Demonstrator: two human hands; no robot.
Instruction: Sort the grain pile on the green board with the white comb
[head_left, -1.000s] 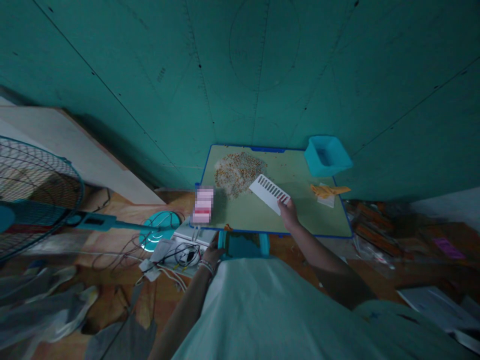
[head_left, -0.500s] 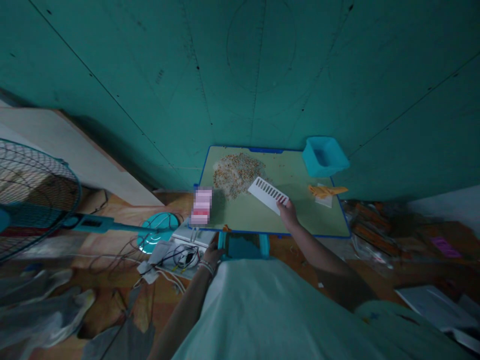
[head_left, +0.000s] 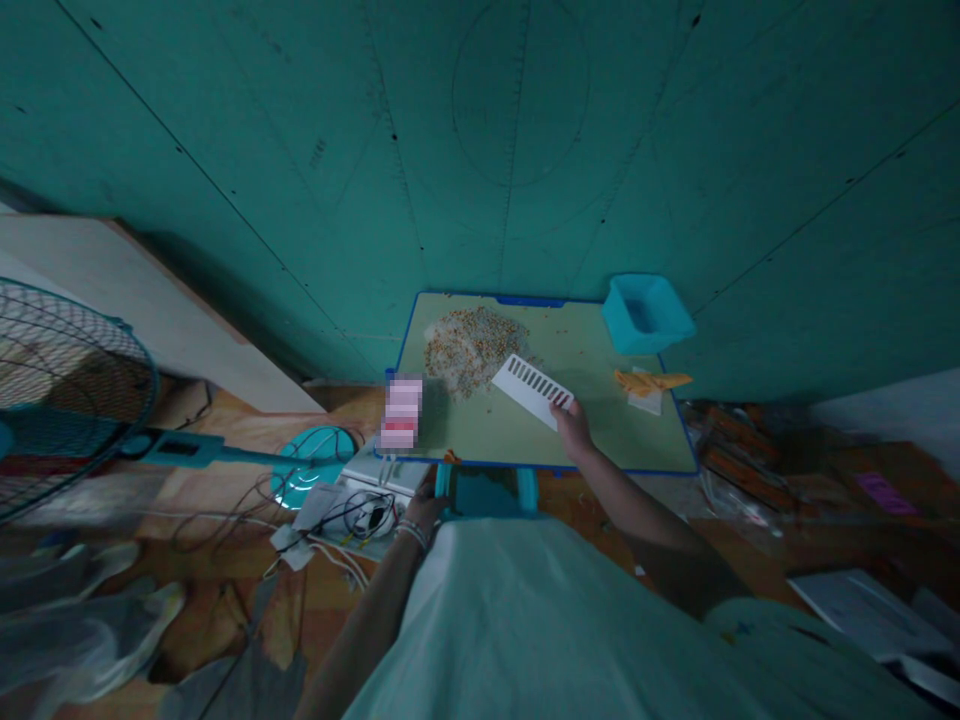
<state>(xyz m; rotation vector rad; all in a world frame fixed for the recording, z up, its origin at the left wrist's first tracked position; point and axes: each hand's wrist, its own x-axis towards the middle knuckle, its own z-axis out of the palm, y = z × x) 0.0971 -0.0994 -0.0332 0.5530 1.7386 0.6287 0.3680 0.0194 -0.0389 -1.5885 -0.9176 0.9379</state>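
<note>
My right hand (head_left: 574, 430) is closed on the near right end of a flat white slotted plastic piece (head_left: 526, 392), held over the small table (head_left: 600, 440). Its far left end reaches the lower right edge of a spread pile of mixed brown and whitish grains (head_left: 472, 345). Below the table's front edge, my left hand (head_left: 426, 508) is at the left side of a teal plastic container (head_left: 529, 490), its fingers wrapped over the rim. Part of that container is hidden under the table edge and my clothing.
A teal basin (head_left: 646, 318) stands at the table's back right, with an orange cloth-like item (head_left: 651, 383) in front. A pixelated pink item (head_left: 401, 412) sits at the left edge. On the left are a standing fan (head_left: 180, 448) and tangled cables (head_left: 367, 515); a green wall (head_left: 480, 230) rises behind.
The white slotted piece and my right hand have shifted very slightly left in view, along with most of the scene. Both hands keep their holds.
</note>
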